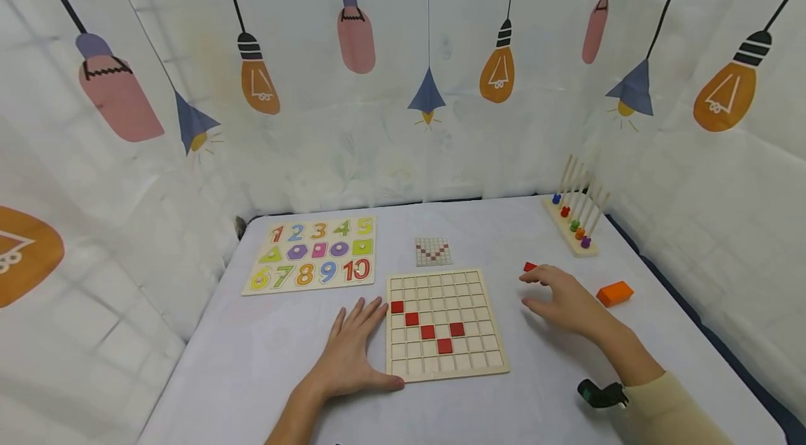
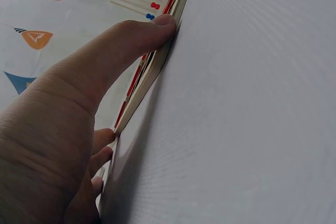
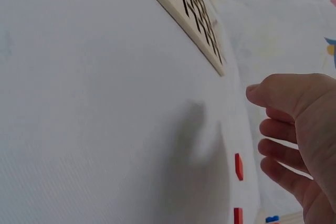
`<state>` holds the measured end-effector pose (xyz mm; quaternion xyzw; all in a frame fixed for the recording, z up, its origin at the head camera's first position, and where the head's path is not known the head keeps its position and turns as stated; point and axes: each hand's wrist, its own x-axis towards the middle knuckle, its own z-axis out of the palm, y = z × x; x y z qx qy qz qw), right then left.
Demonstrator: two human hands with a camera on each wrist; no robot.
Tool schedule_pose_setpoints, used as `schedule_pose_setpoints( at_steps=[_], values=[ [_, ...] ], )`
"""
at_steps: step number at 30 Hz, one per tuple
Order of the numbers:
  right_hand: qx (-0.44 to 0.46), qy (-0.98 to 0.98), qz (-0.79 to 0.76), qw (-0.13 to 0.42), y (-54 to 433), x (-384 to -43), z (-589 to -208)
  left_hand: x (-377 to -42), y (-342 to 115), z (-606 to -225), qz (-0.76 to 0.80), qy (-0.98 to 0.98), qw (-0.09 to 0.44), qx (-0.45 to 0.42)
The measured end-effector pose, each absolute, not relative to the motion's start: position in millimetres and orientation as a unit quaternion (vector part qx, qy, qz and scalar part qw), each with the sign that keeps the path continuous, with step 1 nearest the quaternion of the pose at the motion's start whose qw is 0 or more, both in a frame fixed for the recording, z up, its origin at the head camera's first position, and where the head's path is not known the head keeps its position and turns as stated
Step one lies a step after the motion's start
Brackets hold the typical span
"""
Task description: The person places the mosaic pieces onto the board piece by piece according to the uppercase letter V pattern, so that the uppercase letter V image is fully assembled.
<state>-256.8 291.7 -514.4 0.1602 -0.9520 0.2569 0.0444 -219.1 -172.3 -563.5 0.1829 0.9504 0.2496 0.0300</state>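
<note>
A wooden grid board [image 1: 469, 294] lies flat, with several red square tiles [image 1: 444, 345] set in its cells. My left hand [image 1: 352, 354] rests at the board's left side. Its thumb touches the near left corner, and the fingertips reach the left edge; the left wrist view shows the thumb [image 2: 152, 32] at the board's rim [image 2: 142, 90]. Right of the board, my right hand [image 1: 563, 301] hovers with fingers loosely bent and nothing between thumb and fingers. A red tile [image 1: 529, 266] shows just past its fingertips. Two red pieces [image 3: 239, 167] appear below the hand in the right wrist view.
A small pattern card [image 1: 432, 251] lies behind the board. To the left is a number and shape puzzle board [image 1: 252, 284]. A peg stand [image 1: 569, 238] with coloured beads is at the back right, an orange block [image 1: 615, 293] beside my right wrist, and a dark green object [image 1: 598, 394] nearer.
</note>
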Motion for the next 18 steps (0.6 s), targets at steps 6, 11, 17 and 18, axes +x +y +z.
schedule_pose_setpoints(
  at_steps=[6,11,17,18],
  values=[
    [0.143,-0.962,0.229,0.034,317.5,-268.1,-510.6,-219.3,-172.2,-564.1,0.248,0.951,0.032,0.183],
    [0.149,-0.965,0.214,0.028,335.9,-275.8,-508.0,-219.1,-171.6,-563.4,0.247,0.951,0.035,0.180],
    [0.158,-0.969,0.190,0.025,350.4,-283.0,-508.4,-218.9,-171.8,-562.8,0.246,0.952,0.036,0.178],
    [0.156,-0.970,0.185,0.023,352.1,-283.7,-509.3,-218.7,-171.7,-562.6,0.245,0.952,0.036,0.178]
  ],
)
